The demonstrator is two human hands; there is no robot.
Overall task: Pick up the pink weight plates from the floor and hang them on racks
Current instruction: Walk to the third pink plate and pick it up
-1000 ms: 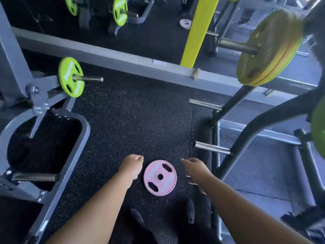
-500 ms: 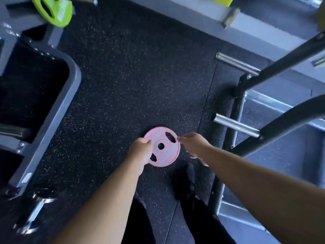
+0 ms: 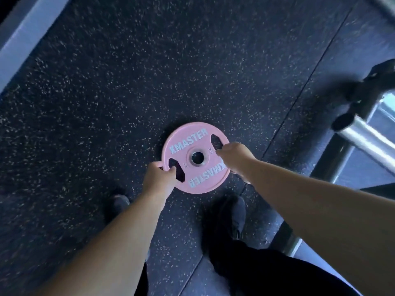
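Note:
A round pink weight plate point(image 3: 190, 146) with white lettering and a metal centre hole lies on the dark speckled floor just ahead of my feet. My left hand point(image 3: 159, 178) is closed over the plate's lower-left rim, fingers hooked into its grip slot. My right hand point(image 3: 234, 157) is closed over the right side, fingertips in the upper-right slot. Part of the right rim is hidden under that hand. I cannot tell whether the plate has left the floor.
A silver rack peg point(image 3: 372, 139) and dark rack frame point(image 3: 363, 95) stand at the right edge. A pale grey frame bar point(image 3: 25, 37) runs along the upper left. My two dark shoes point(image 3: 232, 212) stand just below the plate on the rubber floor point(image 3: 149, 71).
The view has tilted down and drawn closer to the floor. Both hands have gone from touching the plate's edges to closing into its grip slots.

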